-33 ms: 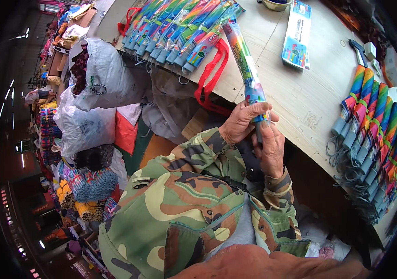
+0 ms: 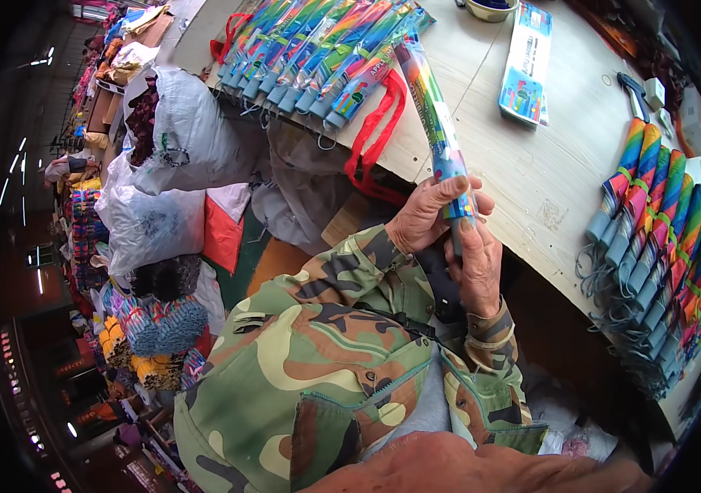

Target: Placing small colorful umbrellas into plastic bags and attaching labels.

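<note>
A folded rainbow umbrella [image 2: 436, 123] in a printed plastic sleeve is held between my two hands, its tip slanting up and left over the table edge. My left hand [image 2: 426, 215] closes round its lower part, thumb across the sleeve. Just below, my right hand [image 2: 479, 267] grips around the grey handle end, fingers partly hidden behind it. Left of the umbrella, a row of sleeved umbrellas [image 2: 309, 62] lies on the table with grey handles toward me. A red strap [image 2: 379, 127] loops from under that row over the edge.
On the pale table [image 2: 523, 177], unsleeved rainbow umbrellas [image 2: 654, 222] are piled at the right. A stack of printed sleeves [image 2: 525, 70], a bowl [image 2: 490, 8] and a dark-handled tool [image 2: 634, 92] lie farther back. White sacks [image 2: 190, 131] stand on the left.
</note>
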`<action>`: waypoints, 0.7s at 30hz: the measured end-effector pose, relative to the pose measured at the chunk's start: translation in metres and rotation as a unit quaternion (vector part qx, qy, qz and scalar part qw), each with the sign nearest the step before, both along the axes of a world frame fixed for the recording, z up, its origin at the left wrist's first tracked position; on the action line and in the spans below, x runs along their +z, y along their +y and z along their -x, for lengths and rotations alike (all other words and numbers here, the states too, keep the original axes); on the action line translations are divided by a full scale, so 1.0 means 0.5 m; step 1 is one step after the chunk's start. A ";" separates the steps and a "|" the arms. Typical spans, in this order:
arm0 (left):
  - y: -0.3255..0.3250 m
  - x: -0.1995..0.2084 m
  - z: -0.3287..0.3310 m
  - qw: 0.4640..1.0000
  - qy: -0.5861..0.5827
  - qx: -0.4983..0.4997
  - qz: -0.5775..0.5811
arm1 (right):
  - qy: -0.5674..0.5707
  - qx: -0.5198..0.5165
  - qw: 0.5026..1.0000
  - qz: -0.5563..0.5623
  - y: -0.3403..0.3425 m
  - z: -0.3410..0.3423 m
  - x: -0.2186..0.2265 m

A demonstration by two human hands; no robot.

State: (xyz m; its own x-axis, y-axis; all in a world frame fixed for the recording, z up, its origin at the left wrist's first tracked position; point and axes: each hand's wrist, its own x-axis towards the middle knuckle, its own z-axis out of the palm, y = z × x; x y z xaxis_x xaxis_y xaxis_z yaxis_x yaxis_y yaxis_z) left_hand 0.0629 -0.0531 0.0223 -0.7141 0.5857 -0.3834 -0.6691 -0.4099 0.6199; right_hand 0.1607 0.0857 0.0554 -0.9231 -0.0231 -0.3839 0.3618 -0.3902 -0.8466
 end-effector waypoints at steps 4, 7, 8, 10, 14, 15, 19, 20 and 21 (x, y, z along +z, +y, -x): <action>-0.048 0.005 0.065 0.989 -0.037 0.099 -0.102 | 0.029 0.052 0.996 -0.074 -0.012 -0.035 -0.008; -0.083 -0.002 0.124 0.974 -0.023 0.187 -0.125 | 0.059 0.079 0.988 -0.121 -0.026 -0.056 -0.023; -0.082 -0.023 0.135 0.968 -0.043 0.199 -0.148 | 0.056 0.070 0.986 -0.144 -0.030 -0.058 -0.031; -0.064 -0.023 0.117 0.976 -0.052 0.184 -0.108 | 0.070 0.048 0.980 -0.178 -0.029 -0.043 -0.038; -0.025 0.005 0.008 0.990 -0.027 0.128 -0.055 | 0.090 0.025 0.983 -0.160 -0.032 0.012 -0.051; -0.023 0.006 -0.002 0.990 -0.018 0.133 -0.031 | 0.092 0.015 0.986 -0.142 -0.044 0.024 -0.026; -0.040 0.011 -0.017 0.987 0.015 0.149 -0.057 | 0.105 0.024 0.987 -0.118 -0.071 0.026 -0.054; -0.047 0.017 -0.023 0.991 0.021 0.126 -0.037 | 0.106 0.013 0.989 -0.105 -0.077 0.027 -0.068; -0.052 0.023 -0.028 0.990 0.022 0.132 -0.035 | 0.107 0.018 0.989 -0.103 -0.079 0.031 -0.078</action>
